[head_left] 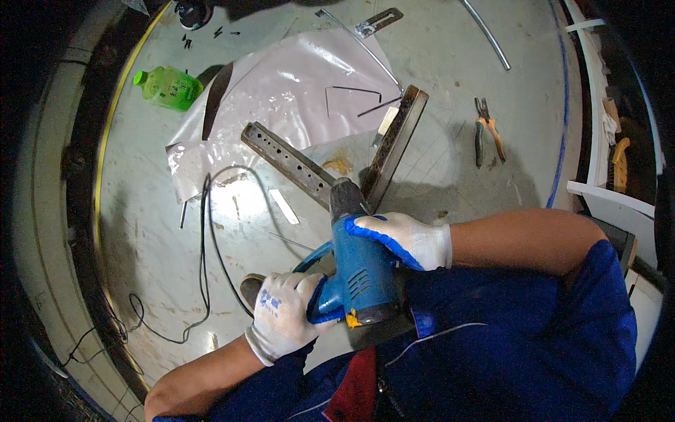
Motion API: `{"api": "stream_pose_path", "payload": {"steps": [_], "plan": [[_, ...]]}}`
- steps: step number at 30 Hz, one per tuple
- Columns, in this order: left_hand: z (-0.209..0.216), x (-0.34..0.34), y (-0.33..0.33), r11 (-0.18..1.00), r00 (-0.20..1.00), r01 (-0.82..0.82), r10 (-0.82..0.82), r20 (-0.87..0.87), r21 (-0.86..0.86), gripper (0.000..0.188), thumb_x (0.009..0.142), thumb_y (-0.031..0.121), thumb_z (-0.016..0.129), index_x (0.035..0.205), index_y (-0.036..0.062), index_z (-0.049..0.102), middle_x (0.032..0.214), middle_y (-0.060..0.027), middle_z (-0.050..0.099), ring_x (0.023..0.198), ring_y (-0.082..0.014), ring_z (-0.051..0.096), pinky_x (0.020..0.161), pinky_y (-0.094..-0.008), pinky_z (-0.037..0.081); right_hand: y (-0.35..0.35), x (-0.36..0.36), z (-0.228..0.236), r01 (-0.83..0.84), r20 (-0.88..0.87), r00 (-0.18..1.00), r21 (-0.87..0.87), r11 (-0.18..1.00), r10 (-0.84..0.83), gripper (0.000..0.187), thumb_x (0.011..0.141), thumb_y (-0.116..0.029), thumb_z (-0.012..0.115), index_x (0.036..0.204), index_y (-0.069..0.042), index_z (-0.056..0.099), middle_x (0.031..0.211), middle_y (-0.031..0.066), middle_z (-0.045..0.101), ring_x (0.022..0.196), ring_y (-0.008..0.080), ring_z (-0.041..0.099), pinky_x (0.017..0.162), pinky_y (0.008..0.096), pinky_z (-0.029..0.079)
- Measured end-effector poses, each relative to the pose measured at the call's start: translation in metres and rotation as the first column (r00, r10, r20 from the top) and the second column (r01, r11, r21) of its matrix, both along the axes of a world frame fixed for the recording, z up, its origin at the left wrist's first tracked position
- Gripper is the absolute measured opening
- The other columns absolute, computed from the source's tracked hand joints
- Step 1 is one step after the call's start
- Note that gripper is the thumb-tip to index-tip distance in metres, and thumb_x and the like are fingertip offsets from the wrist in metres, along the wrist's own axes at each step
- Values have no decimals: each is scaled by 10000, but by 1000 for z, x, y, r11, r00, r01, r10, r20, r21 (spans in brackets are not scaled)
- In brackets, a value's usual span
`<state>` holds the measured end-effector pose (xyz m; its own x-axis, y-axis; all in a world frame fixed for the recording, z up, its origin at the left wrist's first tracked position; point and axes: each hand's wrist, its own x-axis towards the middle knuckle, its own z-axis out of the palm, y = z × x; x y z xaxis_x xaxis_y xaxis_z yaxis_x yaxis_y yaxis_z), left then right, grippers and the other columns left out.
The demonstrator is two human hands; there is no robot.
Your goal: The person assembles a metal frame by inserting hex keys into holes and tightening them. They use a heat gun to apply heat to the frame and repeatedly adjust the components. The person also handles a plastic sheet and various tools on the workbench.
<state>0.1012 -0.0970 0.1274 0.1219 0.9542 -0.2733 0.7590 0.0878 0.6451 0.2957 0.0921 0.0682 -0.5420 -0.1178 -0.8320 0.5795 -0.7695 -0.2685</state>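
A blue corded power drill (360, 264) is held upright in front of my body, with its dark chuck pointing away from me. My left hand (285, 309), in a white glove with a blue palm, is wrapped round its handle. My right hand (415, 240), gloved alike, closes over the drill's body near the chuck. Beyond the chuck lie two rusty metal bars in a V: a left bar with a row of holes (290, 162) and a right bar (399, 144). The chuck hides where they meet, so I cannot tell whether a bit touches the metal.
Pliers (489, 133) with dark and orange handles lie at the right. Bent hex keys (354, 88) rest on a pale sheet (281, 77), beside a green bottle (172, 88). A black cord (204, 246) loops at the left. A slotted metal plate (380, 22) and a rod (486, 35) lie farther off.
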Motion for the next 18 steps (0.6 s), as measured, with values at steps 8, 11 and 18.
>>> {"api": "stream_pose_path", "payload": {"steps": [8,11,18], "plan": [[2,-5,0,965,970,-227,212,-117,-132,814,624,312,941,1296,35,575,1043,-168,682,1011,-364,640,955,-466,432,-9,-16,-11,119,-23,992,-74,990,-121,660,1015,-536,587,1397,-2,520,1269,189,655,1135,261,676,1009,432,558],[14,-6,-5,944,956,-292,287,-54,-153,821,596,222,951,1295,31,565,1066,-178,687,1020,-374,642,964,-487,443,-22,-27,-8,169,15,986,-66,983,-168,642,981,-568,615,1192,35,679,1082,137,733,926,223,727,865,380,583],[4,-5,-26,875,875,-406,455,164,-264,750,624,169,935,1266,17,577,1094,-208,673,980,-386,652,866,-502,503,-29,-39,-4,136,27,991,-49,990,-135,659,971,-579,619,1173,46,678,1062,142,737,922,228,731,869,375,583]]}}
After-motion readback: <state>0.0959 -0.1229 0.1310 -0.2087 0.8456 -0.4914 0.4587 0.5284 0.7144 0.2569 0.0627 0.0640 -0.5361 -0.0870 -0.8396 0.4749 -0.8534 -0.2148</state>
